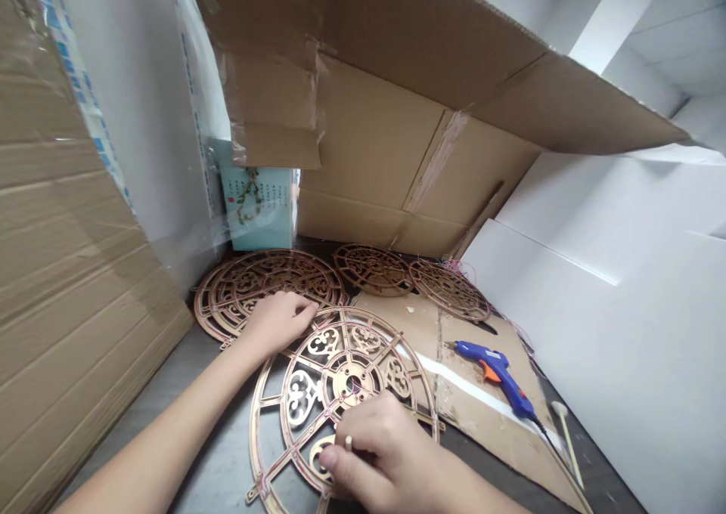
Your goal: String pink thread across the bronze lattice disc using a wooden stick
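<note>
A round openwork wooden disc (300, 453) with scroll patterns, spokes and thin reddish wires along its bars lies in front of me. My left hand (277, 319) is closed at its upper left rim, thumb and fingertips at the edge. Over the lower part of the same disc, my right hand (386, 450) is closed around a thin pale stick (348, 443); only its small end shows between thumb and fingers. The disc's hub (334, 382) has a central hole with wires in it. My right hand covers part of the lower scrollwork.
Similar discs are stacked (212, 302) at the left, with two more discs (371, 268) (451, 291) behind. A blue glue gun (491, 359) with an orange trigger rests on a cardboard sheet (470, 416). A pale mallet-like tool (569, 442) lies right. Cardboard walls (374, 121) and a turquoise box (261, 212) stand behind.
</note>
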The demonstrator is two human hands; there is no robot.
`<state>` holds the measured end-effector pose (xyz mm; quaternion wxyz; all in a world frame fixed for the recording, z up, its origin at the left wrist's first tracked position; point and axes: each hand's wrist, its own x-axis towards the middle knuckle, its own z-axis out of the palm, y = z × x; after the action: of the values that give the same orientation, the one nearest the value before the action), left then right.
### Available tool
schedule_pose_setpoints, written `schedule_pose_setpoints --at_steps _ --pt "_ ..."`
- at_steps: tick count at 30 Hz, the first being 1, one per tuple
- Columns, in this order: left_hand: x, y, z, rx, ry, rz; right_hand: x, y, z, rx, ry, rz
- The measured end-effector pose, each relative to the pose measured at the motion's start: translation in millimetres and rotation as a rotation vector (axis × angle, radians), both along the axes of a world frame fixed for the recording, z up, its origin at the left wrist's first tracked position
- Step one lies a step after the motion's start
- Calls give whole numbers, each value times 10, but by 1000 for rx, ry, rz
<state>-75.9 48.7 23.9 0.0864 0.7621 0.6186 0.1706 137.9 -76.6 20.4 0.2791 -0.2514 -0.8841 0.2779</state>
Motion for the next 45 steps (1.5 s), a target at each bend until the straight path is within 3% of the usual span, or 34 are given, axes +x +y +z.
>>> schedule_pose_setpoints --at_steps 7,11,19,31,38,45 --pt "4 -4 -5 3 -1 9 -11 31 -61 14 54 -162" --pt "-2 6 -22 7 -1 4 -18 42 -98 43 160 -169" --pt "-7 15 -31 9 0 5 21 58 -90 23 52 -273" --pt "-5 25 -34 9 6 7 -22 36 -32 80 253 -215" --pt "-4 28 -36 13 8 2 -6 34 -18 46 178 -287" --pt "2 12 -22 10 8 5 -12 29 -61 65 153 -240"
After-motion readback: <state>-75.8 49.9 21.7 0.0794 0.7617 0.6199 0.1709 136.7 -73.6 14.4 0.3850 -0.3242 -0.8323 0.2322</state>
